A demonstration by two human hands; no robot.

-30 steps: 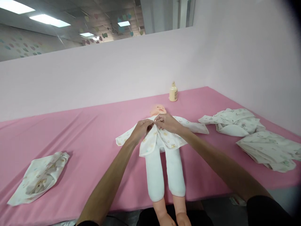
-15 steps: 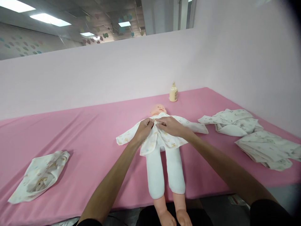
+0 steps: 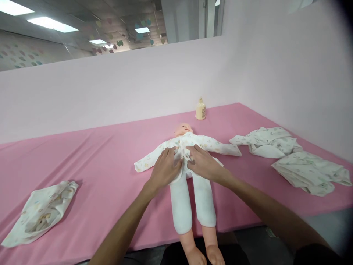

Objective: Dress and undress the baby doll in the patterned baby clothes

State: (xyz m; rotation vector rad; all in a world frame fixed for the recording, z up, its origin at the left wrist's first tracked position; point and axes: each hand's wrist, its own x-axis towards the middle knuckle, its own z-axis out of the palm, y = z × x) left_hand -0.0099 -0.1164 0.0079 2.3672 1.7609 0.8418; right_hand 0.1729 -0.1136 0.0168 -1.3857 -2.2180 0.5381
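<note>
A baby doll [image 3: 184, 129] lies on its back on the pink-covered table, head away from me and bare feet over the near edge. It wears white leggings [image 3: 180, 209] and a long-sleeved baby shirt [image 3: 215, 144] with small prints, sleeves spread to both sides. The shirt's front is together near the neck and parted lower down. My left hand [image 3: 166, 167] has hold of the left front edge at the belly, fingers bent. Opposite it, my right hand [image 3: 203, 164] grips the right front edge. Fabric bunches between them; the fingertips are partly hidden.
A pump bottle [image 3: 201, 111] stands behind the doll's head near the white wall. Crumpled printed baby clothes [image 3: 311, 171] lie on the right. Another folded printed cloth [image 3: 41, 213] is at the left on the pink sheet [image 3: 110, 176]. The table's near edge runs under the doll's shins.
Both hands have moved down from the shirt's neck to the belly and slightly apart, leaving the upper front of the shirt in sight. The doll lies as before.
</note>
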